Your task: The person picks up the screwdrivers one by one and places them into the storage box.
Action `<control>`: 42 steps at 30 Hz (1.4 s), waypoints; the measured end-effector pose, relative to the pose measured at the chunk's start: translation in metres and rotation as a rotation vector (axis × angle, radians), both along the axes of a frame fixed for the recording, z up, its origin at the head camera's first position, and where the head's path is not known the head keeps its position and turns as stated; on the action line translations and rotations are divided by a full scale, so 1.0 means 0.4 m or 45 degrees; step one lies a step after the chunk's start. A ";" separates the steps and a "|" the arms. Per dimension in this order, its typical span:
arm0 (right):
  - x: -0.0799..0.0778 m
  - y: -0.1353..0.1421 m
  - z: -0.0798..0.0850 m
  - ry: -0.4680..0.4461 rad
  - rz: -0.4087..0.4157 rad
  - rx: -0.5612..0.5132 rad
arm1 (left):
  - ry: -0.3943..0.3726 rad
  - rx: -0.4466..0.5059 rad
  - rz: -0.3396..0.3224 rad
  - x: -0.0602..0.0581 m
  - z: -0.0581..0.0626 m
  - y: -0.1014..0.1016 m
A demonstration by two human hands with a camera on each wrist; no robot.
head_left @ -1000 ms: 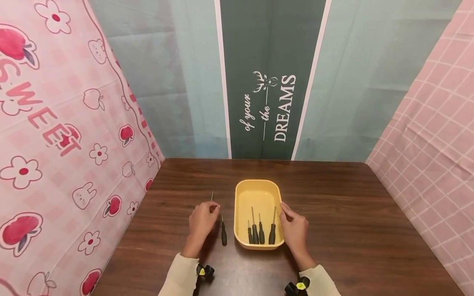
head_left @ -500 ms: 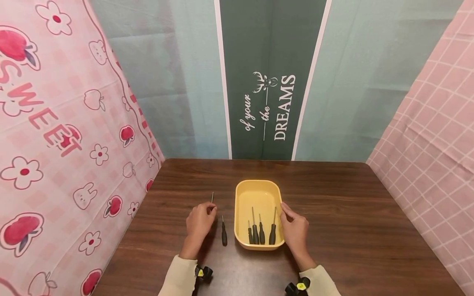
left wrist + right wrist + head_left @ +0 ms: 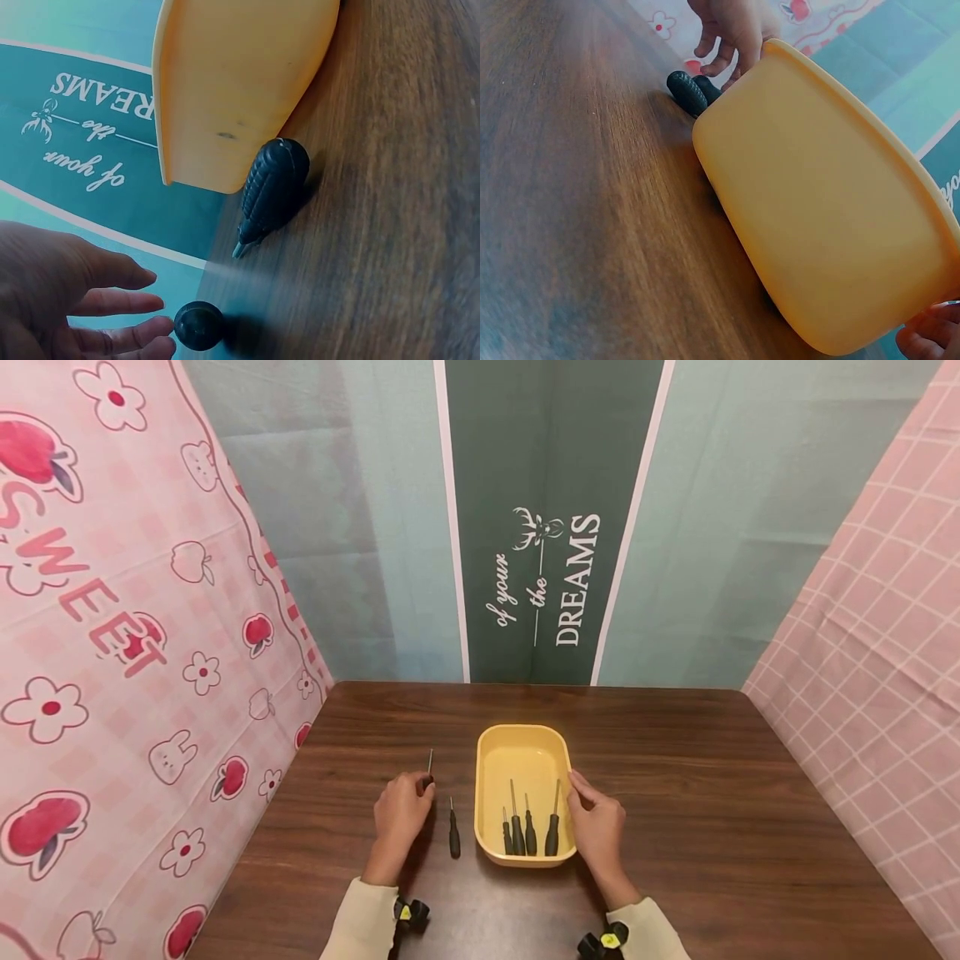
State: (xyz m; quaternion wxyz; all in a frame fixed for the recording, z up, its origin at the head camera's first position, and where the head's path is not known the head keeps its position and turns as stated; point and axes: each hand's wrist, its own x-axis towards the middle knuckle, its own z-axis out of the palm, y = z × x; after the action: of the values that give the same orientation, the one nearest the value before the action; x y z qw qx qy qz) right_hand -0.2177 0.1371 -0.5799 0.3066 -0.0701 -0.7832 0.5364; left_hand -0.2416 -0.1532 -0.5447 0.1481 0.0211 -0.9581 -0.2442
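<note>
A screwdriver (image 3: 431, 762) lies on the table beside my left hand (image 3: 401, 806), its shaft pointing away. In the left wrist view, the fingers reach to the round end of its black handle (image 3: 199, 325), thumb apart. A second black-handled screwdriver (image 3: 453, 837) lies between that hand and a yellow plastic bin (image 3: 480, 793). Inside the bin, several screwdrivers (image 3: 517, 835) rest side by side at the near end, tips pointing away. My right hand (image 3: 598, 814) holds the bin's right wall at the rim; in the right wrist view its fingers (image 3: 922, 341) show at the lower right corner.
The dark wood table (image 3: 690, 810) extends around the bin. A green and teal cloth (image 3: 547, 468) with white lettering hangs behind it. A pink fruit-print cloth (image 3: 142, 693) stands on the left, a pink checked one (image 3: 870, 585) on the right.
My left hand has shifted slightly left, and more of the screwdriver beside it shows. The right hand, the bin and the other screwdrivers have stayed in place.
</note>
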 end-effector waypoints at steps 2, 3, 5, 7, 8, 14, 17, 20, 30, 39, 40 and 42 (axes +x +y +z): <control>0.000 0.001 -0.001 0.006 -0.004 0.006 | 0.003 -0.010 -0.002 0.001 -0.002 -0.002; 0.000 0.001 -0.002 0.010 -0.006 0.007 | 0.001 -0.017 -0.005 0.002 -0.003 -0.003; 0.000 0.001 -0.003 0.015 -0.009 0.010 | -0.003 -0.027 -0.006 0.003 -0.004 -0.004; 0.000 0.002 -0.003 0.015 -0.007 0.015 | -0.009 -0.035 -0.010 0.003 -0.005 -0.005; 0.000 0.001 -0.002 0.014 -0.005 0.011 | -0.014 -0.038 -0.013 0.003 -0.005 -0.005; 0.000 0.001 -0.003 -0.006 -0.009 0.033 | -0.034 -0.027 -0.007 0.005 -0.006 -0.007; 0.002 0.001 -0.003 -0.005 -0.006 0.029 | -0.043 -0.009 -0.010 0.006 -0.010 -0.009; 0.004 0.000 -0.002 0.001 0.005 0.005 | -0.046 0.012 -0.024 0.005 -0.015 -0.010; 0.005 0.001 -0.001 0.006 0.013 -0.003 | -0.072 0.036 -0.061 -0.007 -0.028 -0.008; 0.002 0.002 -0.001 -0.002 0.008 0.014 | -0.145 0.066 -0.068 -0.014 -0.025 -0.002; 0.002 0.002 0.000 0.000 0.008 0.014 | -0.154 0.077 -0.065 -0.015 -0.024 -0.001; 0.000 0.003 0.003 0.007 0.008 0.017 | -0.168 0.097 -0.062 -0.018 -0.023 0.001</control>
State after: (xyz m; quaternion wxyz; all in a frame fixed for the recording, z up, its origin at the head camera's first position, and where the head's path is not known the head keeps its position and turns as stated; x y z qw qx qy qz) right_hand -0.2175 0.1383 -0.5789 0.3074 -0.0642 -0.7861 0.5324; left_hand -0.2488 -0.1530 -0.5538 0.0776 0.0196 -0.9561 -0.2820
